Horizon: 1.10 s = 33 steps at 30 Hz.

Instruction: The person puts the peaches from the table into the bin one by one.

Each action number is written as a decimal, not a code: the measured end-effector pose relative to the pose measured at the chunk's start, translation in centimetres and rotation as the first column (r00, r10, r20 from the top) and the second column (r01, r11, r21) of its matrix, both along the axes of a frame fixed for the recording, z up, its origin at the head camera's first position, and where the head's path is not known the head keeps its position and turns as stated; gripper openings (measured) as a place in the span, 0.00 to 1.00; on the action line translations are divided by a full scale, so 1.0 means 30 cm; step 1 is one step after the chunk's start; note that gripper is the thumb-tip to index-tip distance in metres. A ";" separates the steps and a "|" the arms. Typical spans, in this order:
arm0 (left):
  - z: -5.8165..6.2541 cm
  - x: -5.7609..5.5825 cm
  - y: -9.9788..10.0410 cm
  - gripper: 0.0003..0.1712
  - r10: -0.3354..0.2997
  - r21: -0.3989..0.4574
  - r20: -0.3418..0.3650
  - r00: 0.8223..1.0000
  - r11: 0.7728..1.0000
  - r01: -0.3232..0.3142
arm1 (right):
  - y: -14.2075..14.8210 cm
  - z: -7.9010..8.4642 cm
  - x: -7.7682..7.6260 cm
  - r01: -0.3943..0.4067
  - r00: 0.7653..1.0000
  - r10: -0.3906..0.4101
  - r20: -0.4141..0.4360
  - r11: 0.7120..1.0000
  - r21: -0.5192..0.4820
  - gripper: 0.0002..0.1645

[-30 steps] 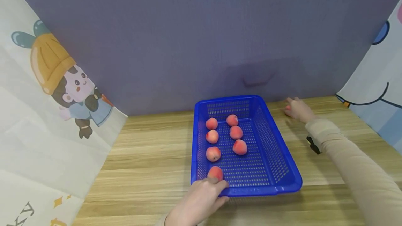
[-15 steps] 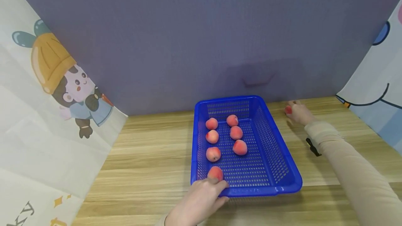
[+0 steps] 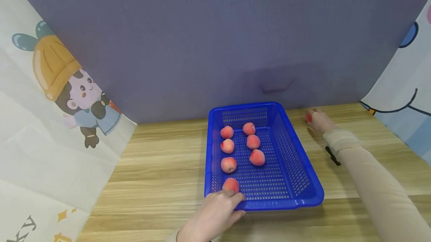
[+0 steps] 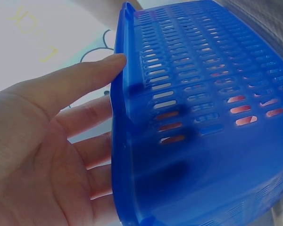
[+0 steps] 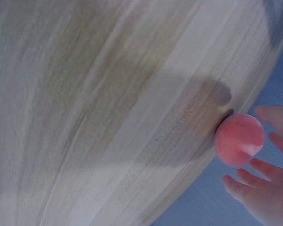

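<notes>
My left hand [image 3: 219, 208] grips the near rim of a blue plastic basket [image 3: 269, 204] at its left corner. In the left wrist view the thumb lies on one side of the rim, with the fingers behind it. Inside, several pink-red peaches [image 3: 257, 158] lie in two columns, one [image 3: 231, 185] right by my left fingers. Right of the basket, near the back wall, my right hand [image 3: 321, 120] is at another peach [image 5: 239, 140], which rests on the table. In the right wrist view its fingers are spread and fairly straight, fingertips right at the peach.
The wood-grain table [image 3: 161, 167] ends at a grey-blue back wall [image 3: 168, 47]. White panels with cartoon prints [image 3: 67, 85] stand on both sides. A black strap [image 3: 333, 156] hangs under the right wrist.
My right hand has lowered slightly around the peach beside the basket, and the right forearm has shifted a little left. The left hand and basket have stayed put.
</notes>
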<state>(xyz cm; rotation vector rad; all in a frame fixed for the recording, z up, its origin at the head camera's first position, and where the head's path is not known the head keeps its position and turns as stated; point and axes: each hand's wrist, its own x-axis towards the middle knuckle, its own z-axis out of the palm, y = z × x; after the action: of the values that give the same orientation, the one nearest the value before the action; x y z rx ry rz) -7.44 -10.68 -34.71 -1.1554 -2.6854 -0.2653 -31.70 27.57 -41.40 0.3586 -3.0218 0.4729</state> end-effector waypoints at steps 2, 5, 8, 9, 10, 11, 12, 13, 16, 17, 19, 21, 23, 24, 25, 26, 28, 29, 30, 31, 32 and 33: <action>0.000 0.000 0.000 0.08 -0.001 -0.002 0.002 1.000 1.000 0.001 | -0.001 -0.006 -0.003 0.000 1.000 0.000 -0.002 1.000 -0.001 0.29; 0.002 0.000 -0.001 0.08 -0.004 -0.003 0.003 1.000 1.000 0.004 | 0.000 -0.017 -0.011 0.010 1.000 -0.010 0.010 1.000 0.000 0.28; 0.002 -0.001 -0.001 0.08 -0.007 -0.003 -0.001 1.000 1.000 0.007 | 0.004 -0.029 -0.019 0.015 1.000 -0.015 -0.009 1.000 0.000 0.25; 0.002 -0.001 -0.001 0.08 -0.008 -0.002 -0.004 1.000 1.000 0.008 | 0.004 -0.033 -0.021 0.014 1.000 -0.014 -0.023 1.000 -0.002 0.25; 0.002 -0.001 -0.001 0.08 -0.009 -0.001 -0.003 1.000 1.000 0.009 | 0.004 -0.037 -0.022 0.014 0.999 -0.014 -0.047 1.000 -0.009 0.23; 0.002 -0.001 -0.001 0.08 -0.010 0.001 -0.006 1.000 1.000 0.010 | 0.005 -0.040 -0.022 0.013 0.997 -0.014 -0.071 1.000 -0.018 0.21; 0.002 -0.001 -0.001 0.08 -0.011 0.002 -0.008 1.000 1.000 0.011 | 0.004 -0.043 -0.022 0.013 0.996 -0.015 -0.093 1.000 -0.028 0.19; 0.001 -0.001 -0.001 0.08 -0.011 0.004 -0.009 1.000 1.000 0.012 | 0.004 -0.047 -0.021 0.013 0.993 -0.017 -0.114 0.999 -0.038 0.18; 0.001 -0.001 -0.001 0.09 -0.010 0.003 -0.006 1.000 1.000 0.010 | 0.003 -0.056 -0.020 0.022 0.988 -0.032 -0.149 0.997 -0.069 0.15; 0.001 -0.001 0.000 0.09 -0.009 0.002 -0.005 1.000 1.000 0.009 | 0.002 -0.058 -0.020 0.024 0.988 -0.035 -0.153 0.997 -0.071 0.15; 0.001 -0.001 0.000 0.08 -0.007 -0.001 -0.003 1.000 1.000 0.007 | 0.003 -0.062 -0.021 0.029 0.987 -0.040 -0.155 0.997 -0.070 0.15; 0.001 -0.002 0.000 0.08 -0.006 -0.003 0.001 1.000 1.000 0.006 | 0.004 -0.064 -0.022 0.036 0.988 -0.045 -0.146 0.997 -0.067 0.16; 0.001 -0.002 0.000 0.08 -0.005 -0.003 0.000 1.000 1.000 0.005 | 0.007 -0.065 -0.024 0.041 0.990 -0.048 -0.132 0.997 -0.061 0.16; 0.001 -0.002 0.000 0.08 -0.005 -0.004 -0.002 1.000 1.000 0.005 | 0.008 -0.065 -0.025 0.045 0.992 -0.051 -0.118 0.997 -0.059 0.17; 0.001 -0.002 0.000 0.08 -0.004 -0.004 -0.001 1.000 1.000 0.004 | 0.010 -0.063 -0.024 0.047 0.993 -0.052 -0.102 0.997 -0.056 0.17; 0.001 -0.002 0.000 0.08 -0.003 -0.007 0.000 1.000 1.000 0.003 | 0.011 -0.062 -0.023 0.049 0.994 -0.054 -0.091 0.997 -0.054 0.18; 0.002 -0.001 -0.001 0.08 -0.002 -0.010 -0.002 1.000 1.000 0.002 | 0.014 -0.057 -0.020 0.052 0.996 -0.055 -0.076 0.998 -0.044 0.19; 0.002 -0.001 -0.001 0.08 -0.001 -0.012 -0.004 1.000 1.000 0.001 | 0.014 -0.054 -0.017 0.053 0.995 -0.056 -0.077 0.998 -0.042 0.19; 0.002 -0.001 -0.001 0.08 -0.001 -0.014 -0.008 1.000 1.000 0.001 | 0.015 -0.051 -0.015 0.053 0.995 -0.056 -0.078 0.998 -0.041 0.20; 0.002 0.000 -0.001 0.08 0.001 -0.015 -0.005 1.000 1.000 -0.001 | 0.015 -0.047 -0.012 0.050 0.995 -0.054 -0.089 0.998 -0.043 0.19; 0.003 0.000 -0.001 0.08 0.001 -0.017 -0.004 1.000 1.000 -0.001 | 0.014 -0.043 -0.010 0.048 0.993 -0.053 -0.103 0.998 -0.046 0.19; 0.003 0.000 -0.002 0.08 0.003 -0.018 -0.002 1.000 1.000 -0.003 | 0.014 -0.036 -0.008 0.045 0.992 -0.050 -0.114 0.998 -0.048 0.19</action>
<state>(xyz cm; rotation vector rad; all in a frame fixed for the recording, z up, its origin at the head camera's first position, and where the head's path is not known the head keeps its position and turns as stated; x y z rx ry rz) -7.42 -10.73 -34.63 -1.1564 -2.6926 -0.2402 -31.95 27.99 -42.49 0.2988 -2.8961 0.4977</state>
